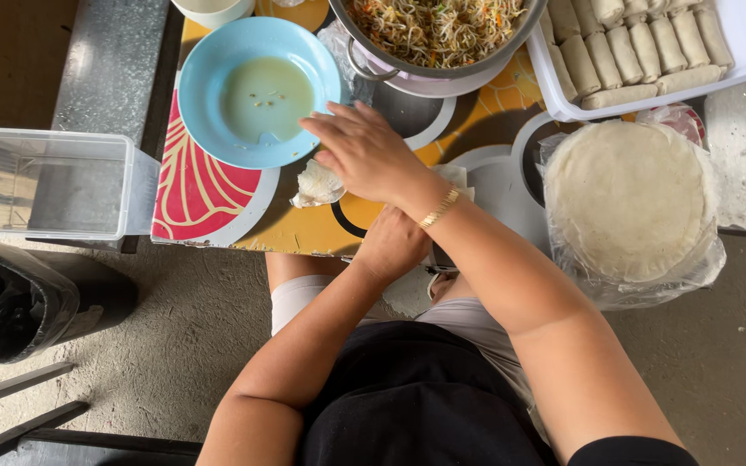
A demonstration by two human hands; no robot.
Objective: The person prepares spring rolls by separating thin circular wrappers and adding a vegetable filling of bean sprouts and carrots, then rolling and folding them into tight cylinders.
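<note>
Pale-liquid-filled light blue round bowl (256, 91) sits on the colourful patterned table (209, 194), at its left part. The right hand (364, 155) reaches across to it, fingers loosely spread, fingertips (311, 123) touching the bowl's near rim; a gold bracelet (439, 208) circles the wrist. Just below that hand lies a small white crumpled wrapper piece (317, 184). The left hand (393, 244) rests at the table's near edge under the right forearm; whether its grip is spread or pressed together I cannot tell. Farther right lies a stack of round white wrappers on clear plastic (628, 200), above it a white rectangular tray of rolled spring rolls (649, 47), and a metal pot of noodle filling (438, 30).
</note>
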